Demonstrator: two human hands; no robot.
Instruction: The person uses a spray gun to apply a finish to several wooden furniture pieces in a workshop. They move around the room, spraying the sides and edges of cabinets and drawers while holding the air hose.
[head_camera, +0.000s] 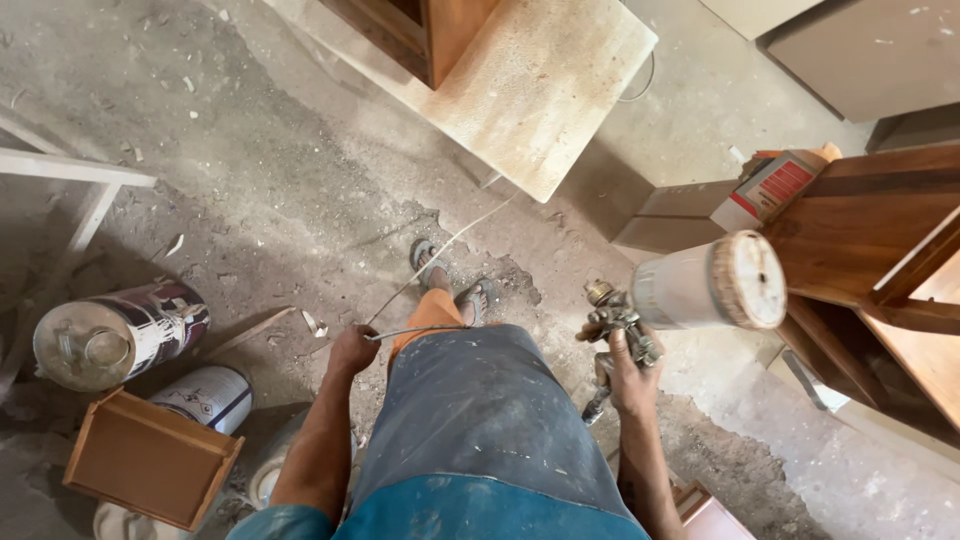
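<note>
A: We start with the largest item: a pale board (535, 85) lying on the dusty floor (250, 180) ahead of us, and brown wooden furniture (870, 240) at right.

B: Noted. A white and red carton (765, 190) rests on that furniture's top edge. At left, two cylindrical tins (130, 330) with white and dark labels lie beside a small wooden drawer (150, 460).

A: Our right hand (630, 375) is wrapped tight around the spray gun (690, 295), white cup tilted rightward.

B: Our left hand (352, 350) is fisted on the thin hose (440, 250).
</note>
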